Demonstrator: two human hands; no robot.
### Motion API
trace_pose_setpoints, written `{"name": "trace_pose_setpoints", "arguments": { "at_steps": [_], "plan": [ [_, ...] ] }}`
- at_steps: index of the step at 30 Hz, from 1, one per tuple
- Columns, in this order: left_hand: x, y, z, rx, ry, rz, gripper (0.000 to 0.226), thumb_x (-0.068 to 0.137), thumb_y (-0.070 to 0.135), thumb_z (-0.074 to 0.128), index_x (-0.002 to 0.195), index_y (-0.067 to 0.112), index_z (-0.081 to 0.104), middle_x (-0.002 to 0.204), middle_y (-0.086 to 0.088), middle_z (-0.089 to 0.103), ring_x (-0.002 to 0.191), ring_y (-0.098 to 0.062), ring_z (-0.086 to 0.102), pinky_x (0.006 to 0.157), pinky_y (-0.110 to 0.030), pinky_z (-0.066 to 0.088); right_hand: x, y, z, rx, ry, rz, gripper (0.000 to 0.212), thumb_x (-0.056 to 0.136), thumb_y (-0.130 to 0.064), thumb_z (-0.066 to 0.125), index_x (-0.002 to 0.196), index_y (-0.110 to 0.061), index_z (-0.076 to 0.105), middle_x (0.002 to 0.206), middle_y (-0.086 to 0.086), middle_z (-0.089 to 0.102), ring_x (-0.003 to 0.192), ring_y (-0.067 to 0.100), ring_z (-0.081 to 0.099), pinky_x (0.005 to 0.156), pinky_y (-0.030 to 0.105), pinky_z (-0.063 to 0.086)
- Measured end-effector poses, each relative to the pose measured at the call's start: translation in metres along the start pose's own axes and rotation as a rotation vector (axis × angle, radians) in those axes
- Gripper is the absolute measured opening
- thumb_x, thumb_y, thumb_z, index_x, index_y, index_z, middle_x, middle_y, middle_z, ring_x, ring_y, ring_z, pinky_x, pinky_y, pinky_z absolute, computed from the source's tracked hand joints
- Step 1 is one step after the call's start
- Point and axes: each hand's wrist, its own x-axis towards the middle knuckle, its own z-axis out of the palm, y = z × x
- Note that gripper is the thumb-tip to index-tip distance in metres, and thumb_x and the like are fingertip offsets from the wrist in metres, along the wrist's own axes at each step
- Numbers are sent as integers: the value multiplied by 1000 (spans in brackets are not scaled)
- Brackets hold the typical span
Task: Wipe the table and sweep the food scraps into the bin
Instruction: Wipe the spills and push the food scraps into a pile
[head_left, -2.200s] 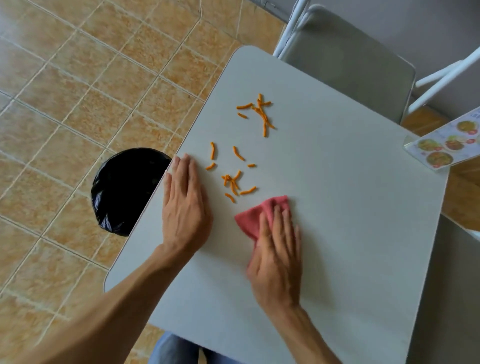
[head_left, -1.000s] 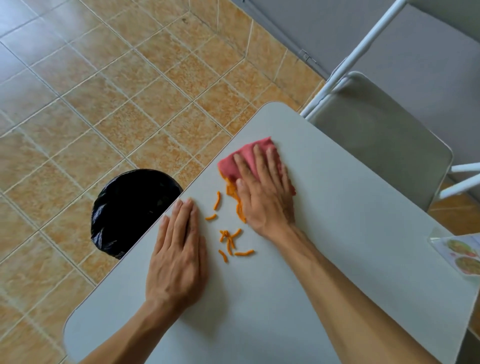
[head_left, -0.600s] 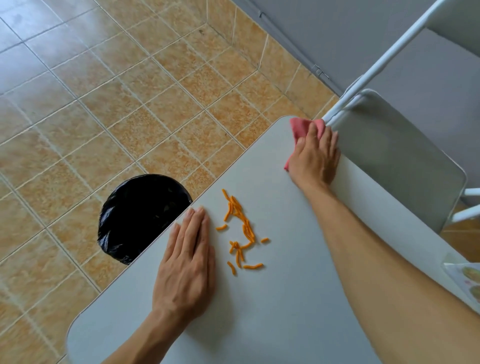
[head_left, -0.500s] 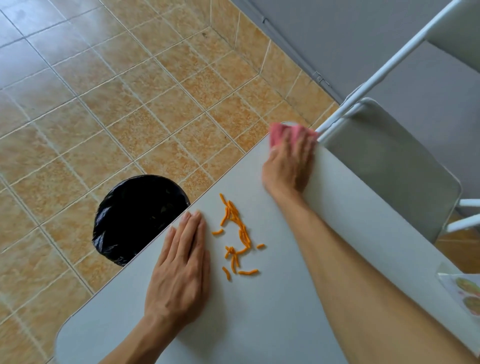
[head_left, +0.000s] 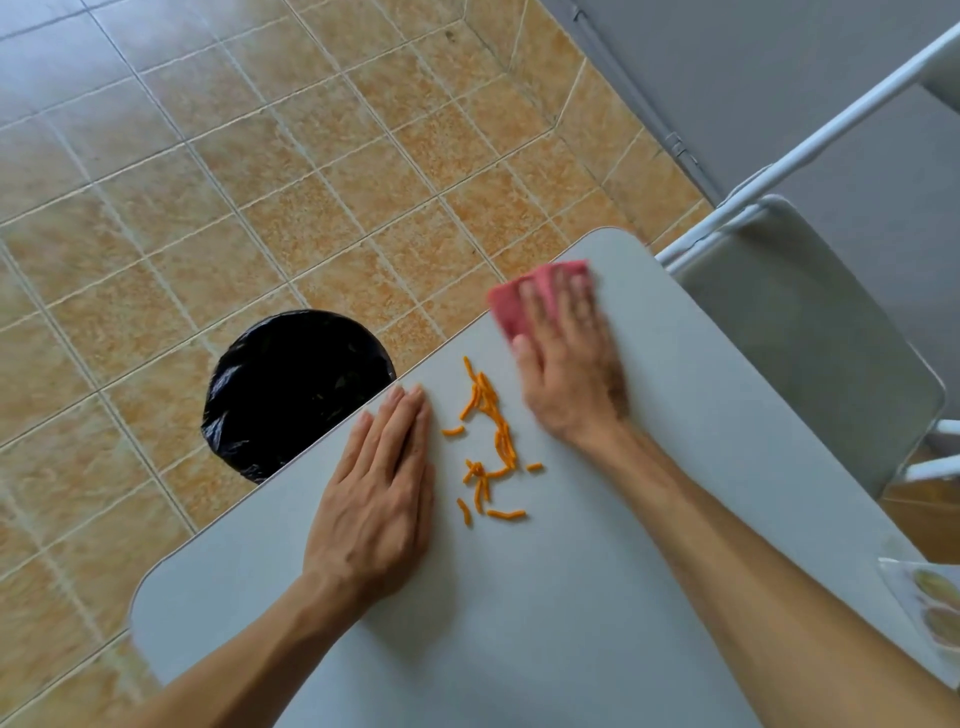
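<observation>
Looking down from head height onto a pale grey table (head_left: 597, 597); the left hand (head_left: 382, 486) lies flat, palm down, fingers straight and pressed together, at the table's left edge; orange food scraps (head_left: 488, 441) form a loose strip just beside it, between the two hands; the right hand (head_left: 569, 364), blurred, presses flat with fingers extended on a pink cloth (head_left: 519, 299) near the far left corner of the table, the cloth showing beyond the fingertips; a bin (head_left: 296, 384) lined with a black bag stands on the tiled floor (head_left: 208, 156) against the table's left edge, beyond the left fingertips; a grey folding chair (head_left: 810, 343) stands at the far side.
</observation>
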Motion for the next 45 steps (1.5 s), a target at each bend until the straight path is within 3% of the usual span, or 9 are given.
{"name": "trace_pose_setpoints", "arguments": {
  "at_steps": [5, 7, 12, 18, 22, 26, 34, 40, 45],
  "plan": [
    [1, 1, 0, 16, -8, -5, 59, 102, 27, 32, 154, 3, 22, 164, -11, 18, 154, -22, 10, 123, -45, 17, -23, -14, 5, -76, -71, -401, 58, 102, -40, 34, 158, -27, 34, 168, 5, 25, 157, 25, 19, 125, 48, 16],
    [1, 2, 0, 27, -13, -6, 58, 102, 27, 31, 155, 3, 20, 164, -11, 17, 154, -22, 7, 124, -43, 14, -24, 5, 0, -66, -14, -282, 57, 102, -36, 34, 158, -26, 34, 168, 4, 27, 156, 24, 22, 124, 51, 20],
    [0, 2, 1, 22, -11, -4, 58, 103, 27, 29, 154, 2, 20, 164, -12, 17, 154, -23, 6, 125, -42, 10, -91, 45, -5, -33, 170, 333, 56, 103, -32, 32, 158, -19, 35, 168, 5, 28, 156, 26, 22, 122, 47, 25],
    [0, 1, 4, 19, 6, 7, 56, 104, 26, 30, 154, 1, 21, 164, -13, 17, 154, -24, 5, 124, -45, 13, -155, -6, 19, 37, 359, 740, 52, 104, -26, 39, 154, -10, 41, 165, 13, 31, 153, 35, 28, 122, 47, 28],
    [-1, -1, 5, -3, 14, 9, 57, 104, 25, 30, 154, 0, 21, 164, -14, 17, 154, -24, 7, 125, -44, 10, -145, -79, 33, 139, 353, 614, 55, 101, -31, 47, 152, -9, 45, 164, 16, 32, 153, 37, 26, 124, 47, 24],
    [0, -4, 4, -42, 24, 42, 58, 102, 23, 38, 152, -2, 24, 163, -17, 20, 153, -28, 12, 125, -43, 9, -147, -96, 33, 27, 208, 444, 56, 103, -34, 35, 157, -18, 37, 168, 4, 27, 157, 27, 21, 124, 49, 20],
    [-36, -55, -21, -111, -58, 227, 56, 100, 13, 37, 151, -6, 23, 162, -21, 20, 153, -31, 11, 124, -43, 12, -212, -144, 57, 26, 447, 1056, 51, 103, -21, 44, 150, -3, 45, 160, 24, 35, 147, 42, 37, 116, 52, 36],
    [-80, -103, -31, -91, -148, 408, 57, 99, 12, 36, 152, -4, 23, 163, -16, 16, 154, -26, 8, 123, -44, 14, -187, -182, 58, -24, 216, 826, 57, 103, -29, 30, 157, -10, 34, 168, 12, 23, 156, 32, 20, 123, 51, 19],
    [-72, -126, -47, -141, -190, 513, 54, 98, 10, 28, 150, -5, 27, 162, -19, 21, 153, -30, 11, 124, -46, 12, -240, -222, 68, 0, 383, 1196, 54, 103, -23, 36, 154, -5, 39, 165, 20, 27, 148, 41, 35, 116, 56, 34]
  ]
}}
